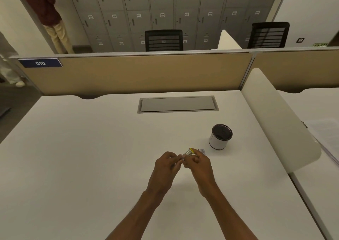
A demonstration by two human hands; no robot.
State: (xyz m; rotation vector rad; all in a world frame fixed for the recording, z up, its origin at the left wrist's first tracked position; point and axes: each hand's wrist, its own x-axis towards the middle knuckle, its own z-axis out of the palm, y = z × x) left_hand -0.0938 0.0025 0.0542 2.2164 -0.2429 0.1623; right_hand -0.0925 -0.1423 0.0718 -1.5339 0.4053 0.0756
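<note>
Both hands pinch a small clear tube (188,152) just above the white desk (91,148).

The left hand (167,163) curls its fingertips round the tube's near end. The right hand (199,163) holds the far part by the yellow end, which points up and away. A small clear scrap (202,150) lies just beyond the right fingers, and a white cup with a dark inside (220,138) stands near it. The white side divider (275,122) closes the right, while the cable hatch (178,104) lies well beyond and bare desk spreads left.
</note>
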